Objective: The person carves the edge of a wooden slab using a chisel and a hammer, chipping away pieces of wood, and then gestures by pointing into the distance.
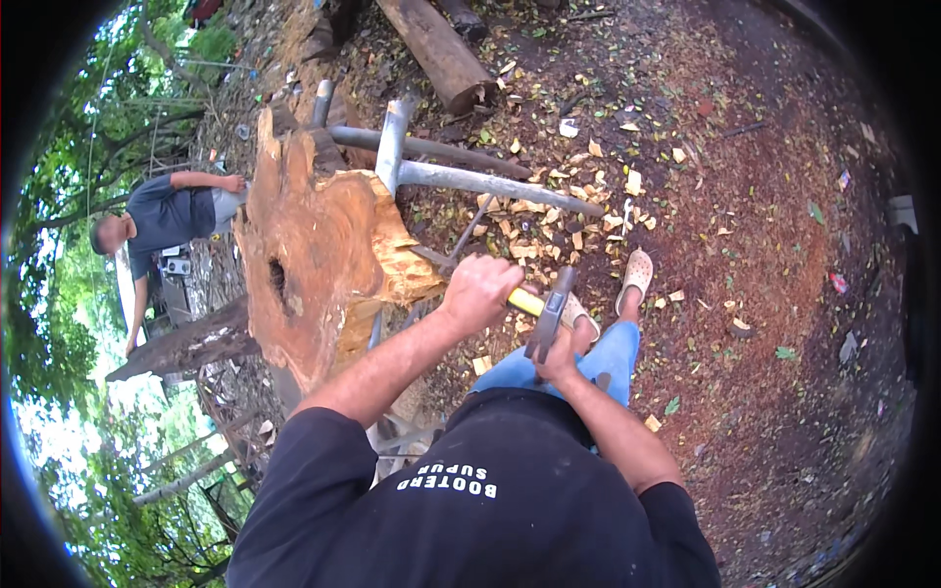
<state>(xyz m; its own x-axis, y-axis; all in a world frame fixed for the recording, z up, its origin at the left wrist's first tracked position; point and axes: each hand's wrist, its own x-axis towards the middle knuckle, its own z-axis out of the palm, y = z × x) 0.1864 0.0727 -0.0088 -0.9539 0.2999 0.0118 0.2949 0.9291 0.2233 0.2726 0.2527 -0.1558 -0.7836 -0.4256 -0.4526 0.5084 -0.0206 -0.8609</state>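
My left hand (478, 292) is closed round a tool with a yellow handle (526, 301), which sticks out toward my right hand. A hammer (551, 312) with a dark metal head lies across the end of that handle. My right hand (561, 357) is closed just below the hammer head, and its grip is partly hidden. Past my left knuckles, a dark metal bar (438, 259) reaches the pale cut edge of a large wood slab (319, 250). Whether that bar belongs to the yellow-handled tool I cannot tell. The slab has a dark hole near its middle.
Round poles (500, 184) stick out beside the slab, and a log (438, 54) lies beyond. Wood chips (578, 211) litter the brown ground near my feet. At the left another person (176, 213) is by the slab, near a dark trunk (191, 338).
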